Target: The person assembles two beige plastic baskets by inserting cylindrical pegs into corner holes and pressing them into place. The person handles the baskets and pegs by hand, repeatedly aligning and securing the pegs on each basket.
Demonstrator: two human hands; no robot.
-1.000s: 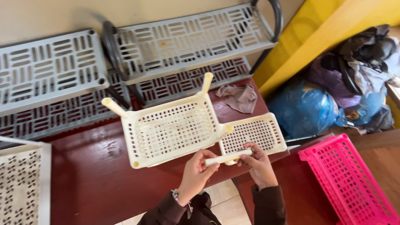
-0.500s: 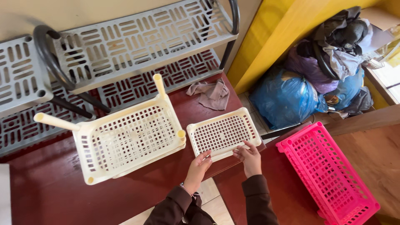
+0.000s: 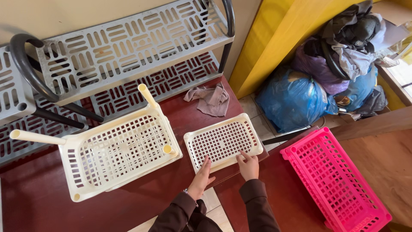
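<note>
Both the left hand (image 3: 201, 177) and right hand (image 3: 249, 165) rest open-fingered, grasping nothing, on the cream perforated plastic shelf tray (image 3: 223, 141) at the dark red tabletop's (image 3: 38, 202) front edge, seemingly positioning it; a firm two-handed grasp seems needed next.

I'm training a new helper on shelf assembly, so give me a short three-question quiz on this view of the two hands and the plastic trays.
1. True or false: both hands rest on the small cream tray.
2. Which colour is the basket to the right of the right hand? A) blue B) pink C) grey
3. What lies on the red-brown table behind the small cream tray?

Key:
1. True: the left hand and the right hand both touch its near edge, fingers flat.
2. B.
3. A crumpled grey cloth.
</note>
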